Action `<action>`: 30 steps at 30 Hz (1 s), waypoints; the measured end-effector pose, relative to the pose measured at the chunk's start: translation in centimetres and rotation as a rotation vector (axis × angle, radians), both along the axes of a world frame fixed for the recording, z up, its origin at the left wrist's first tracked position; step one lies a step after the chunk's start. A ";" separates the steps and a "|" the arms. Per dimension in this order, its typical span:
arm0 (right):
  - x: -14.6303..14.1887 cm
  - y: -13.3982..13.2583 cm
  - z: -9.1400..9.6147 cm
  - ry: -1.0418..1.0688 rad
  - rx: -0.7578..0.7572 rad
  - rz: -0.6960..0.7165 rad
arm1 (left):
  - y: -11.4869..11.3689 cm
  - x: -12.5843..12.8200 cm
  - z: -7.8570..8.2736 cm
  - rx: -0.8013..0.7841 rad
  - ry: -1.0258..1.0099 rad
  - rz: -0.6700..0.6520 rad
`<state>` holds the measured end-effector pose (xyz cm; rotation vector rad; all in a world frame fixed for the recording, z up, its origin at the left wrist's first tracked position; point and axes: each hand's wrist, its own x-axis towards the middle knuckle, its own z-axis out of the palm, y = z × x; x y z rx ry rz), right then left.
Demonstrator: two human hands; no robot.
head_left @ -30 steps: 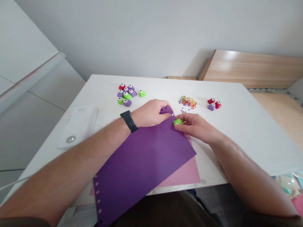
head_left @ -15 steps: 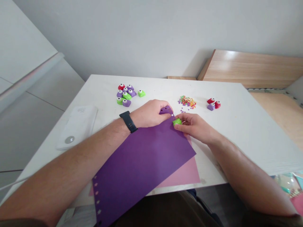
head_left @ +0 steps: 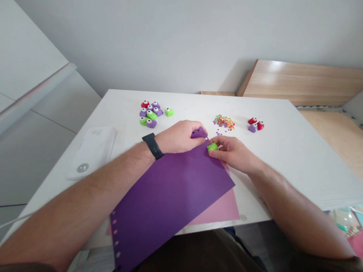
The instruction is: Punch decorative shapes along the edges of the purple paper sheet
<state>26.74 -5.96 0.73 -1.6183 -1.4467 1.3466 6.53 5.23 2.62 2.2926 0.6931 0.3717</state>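
A large sheet of purple paper (head_left: 172, 192) lies at an angle, with small star-shaped holes along its left edge and near its far corner. My left hand (head_left: 185, 136) pinches the far corner between thumb and fingers. At the paper's right edge, my right hand (head_left: 229, 149) grips a green craft punch (head_left: 212, 147) between thumb and fingers; the punch sits on the edge, just below a star hole. Beneath the purple sheet, a pink sheet of paper (head_left: 219, 207) shows at the right and front.
Several red, purple and green craft punches (head_left: 151, 115) cluster at the far left, with a green one (head_left: 169, 112) beside them. Paper confetti (head_left: 225, 122) is heaped beyond my right hand. Three more punches (head_left: 253, 128) stand farther right. A white box-like object (head_left: 93, 151) lies at left.
Hardly anything differs. The green punch has turned slightly in my right hand at the paper's edge; my left hand keeps its hold on the corner.
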 end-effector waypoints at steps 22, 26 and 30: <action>-0.4 -0.2 -0.1 -0.171 0.179 0.037 | -1.6 0.6 0.5 0.217 0.071 -0.065; -0.4 -0.2 -0.6 -0.189 0.193 0.036 | -1.7 0.7 0.2 0.218 0.084 -0.074; -0.4 -0.3 -0.7 -0.200 0.198 0.041 | -1.7 0.8 -0.1 0.218 0.065 -0.096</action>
